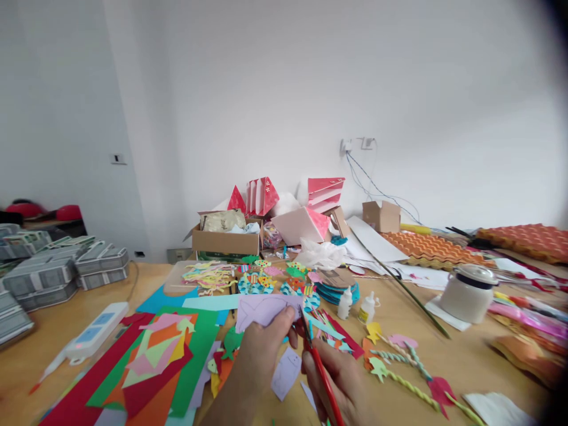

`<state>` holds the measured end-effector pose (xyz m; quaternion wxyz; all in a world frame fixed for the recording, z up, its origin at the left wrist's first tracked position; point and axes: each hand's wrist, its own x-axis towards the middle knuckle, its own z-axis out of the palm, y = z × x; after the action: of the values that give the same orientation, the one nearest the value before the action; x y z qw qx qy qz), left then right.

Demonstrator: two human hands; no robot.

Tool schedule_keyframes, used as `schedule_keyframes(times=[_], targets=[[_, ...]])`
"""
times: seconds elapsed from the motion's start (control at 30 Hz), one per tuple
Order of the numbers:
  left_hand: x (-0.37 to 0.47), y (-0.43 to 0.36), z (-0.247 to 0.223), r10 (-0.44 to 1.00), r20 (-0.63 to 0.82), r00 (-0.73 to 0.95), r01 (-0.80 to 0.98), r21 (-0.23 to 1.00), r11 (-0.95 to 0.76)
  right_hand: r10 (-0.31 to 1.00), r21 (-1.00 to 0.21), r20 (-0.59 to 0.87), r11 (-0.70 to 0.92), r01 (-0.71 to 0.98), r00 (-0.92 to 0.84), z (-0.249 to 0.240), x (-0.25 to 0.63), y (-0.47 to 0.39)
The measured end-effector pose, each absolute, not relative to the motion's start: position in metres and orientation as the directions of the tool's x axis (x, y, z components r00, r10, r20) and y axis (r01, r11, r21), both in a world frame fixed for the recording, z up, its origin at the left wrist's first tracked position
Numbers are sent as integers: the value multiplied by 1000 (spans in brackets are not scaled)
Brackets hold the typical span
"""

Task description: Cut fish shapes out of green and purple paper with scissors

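Note:
My left hand [268, 346] pinches a sheet of purple paper [257, 309] with a fish outline drawn on it. In my right hand [339, 376] is a pair of scissors [323, 378] with red handles. Its blades point up and away, at the right edge of the purple sheet by my left thumb. Below, between my hands, a smaller purple paper piece [285, 374] with drawn lines lies on the table. Colourful paper fish cutouts [231, 343] lie partly behind my left wrist. How far the blades are apart is hard to make out.
Stacked coloured paper [195, 367] and a power strip [100, 331] lie to the left. Glue bottles [345, 304], twisted paper strings [412, 384] and a white lidded jar [469, 296] are on the right. A cardboard box [226, 242] stands behind.

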<state>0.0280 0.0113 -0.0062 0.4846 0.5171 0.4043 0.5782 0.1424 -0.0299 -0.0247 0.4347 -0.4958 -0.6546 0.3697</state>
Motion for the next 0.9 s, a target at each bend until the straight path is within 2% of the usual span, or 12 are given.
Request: schedule_keyframes(times=[0.3, 0.47, 0.67, 0.9], targets=[[30, 10, 2, 967, 245, 76, -275, 937, -216, 965, -897, 219, 257, 360, -143, -28, 144, -29], [29, 9, 5, 958, 271, 90, -285, 929, -236, 971, -906, 203, 236, 352, -130, -26, 143, -29], [29, 9, 4, 956, 289, 49, -257, 929, -268, 939, -938, 235, 286, 195, -250, -27, 140, -26], [32, 10, 1, 969, 246, 3, -228, 944, -239, 930, -934, 265, 314, 171, -255, -26, 140, -26]])
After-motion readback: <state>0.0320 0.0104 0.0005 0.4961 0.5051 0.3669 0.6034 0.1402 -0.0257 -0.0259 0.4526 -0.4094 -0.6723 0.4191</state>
